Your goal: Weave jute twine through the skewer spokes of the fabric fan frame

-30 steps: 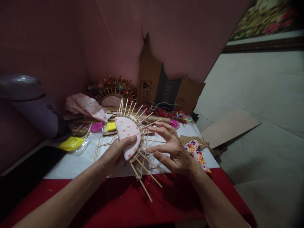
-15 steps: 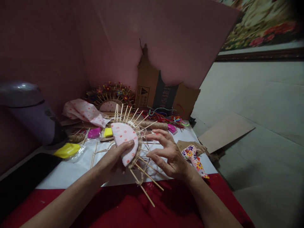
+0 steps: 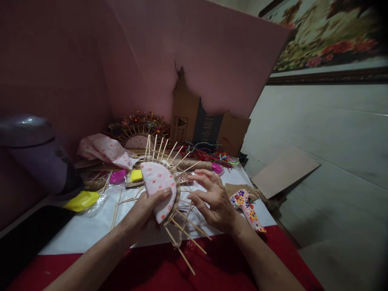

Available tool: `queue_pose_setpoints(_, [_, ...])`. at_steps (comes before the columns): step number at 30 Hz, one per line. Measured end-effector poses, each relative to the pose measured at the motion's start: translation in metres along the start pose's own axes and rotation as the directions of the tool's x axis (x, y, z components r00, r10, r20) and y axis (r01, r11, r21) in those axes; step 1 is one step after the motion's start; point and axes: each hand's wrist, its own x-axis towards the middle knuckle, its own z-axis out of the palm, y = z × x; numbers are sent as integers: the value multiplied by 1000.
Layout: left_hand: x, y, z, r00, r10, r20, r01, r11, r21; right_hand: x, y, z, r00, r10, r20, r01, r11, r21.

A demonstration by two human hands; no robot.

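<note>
My left hand [image 3: 148, 208] grips a half-round pad [image 3: 159, 180] covered in white cloth with small red-orange prints, its thumb pressed on the front. Woven twine [image 3: 175, 202] edges the curve, and thin wooden sticks [image 3: 169, 151] fan out from it. Lower down, a loop of twine [image 3: 177, 243] hangs around the sticks. At the right side of the fan is my right hand [image 3: 214, 200]. Its thumb and index fingertips are pinched together beside the sticks, the other fingers spread above. What lies in the pinch is too small to make out.
Behind stand a similar decorated fan [image 3: 138, 141] and torn cardboard [image 3: 186, 117]. A twine roll [image 3: 194, 164], pipe cleaners [image 3: 206, 153], spotted cloth [image 3: 104, 149] and a yellow clay packet [image 3: 81, 201] lie around. A purple bottle [image 3: 36, 153] is left; a flowered cloth piece [image 3: 248, 208] is right.
The camera view has tilted slightly, so the background sits a little lower and to the left. Both hands keep nearly the same places on and beside the fan.
</note>
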Motion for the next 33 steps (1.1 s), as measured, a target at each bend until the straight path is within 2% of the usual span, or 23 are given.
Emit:
queue_pose_setpoints(8, [-5,3,6,1000,24,15,-23,998,-64,-1,2,0,998,23,-58,-19,997,79])
queue_pose_setpoints(12, [-5,3,10,999,38,22,-35,991,-127,0,3,2,999,44,-28,-43,999,22])
queue_pose_setpoints(17, [-7,5,14,999,-29,45,39,972,-231,0,5,4,997,58,-52,-62,995,-78])
queue_pose_setpoints(21, [-7,2,10,999,-32,32,37,982,-186,-1,8,4,991,77,-112,-78,997,-8])
queue_pose_setpoints(26, [-1,-2,4,999,14,-47,-18,997,-76,-2,9,3,967,126,-223,-107,990,96])
queue_pose_setpoints(33, [4,0,-2,985,80,-151,-99,988,-119,0,-1,4,946,142,-293,-109,986,127])
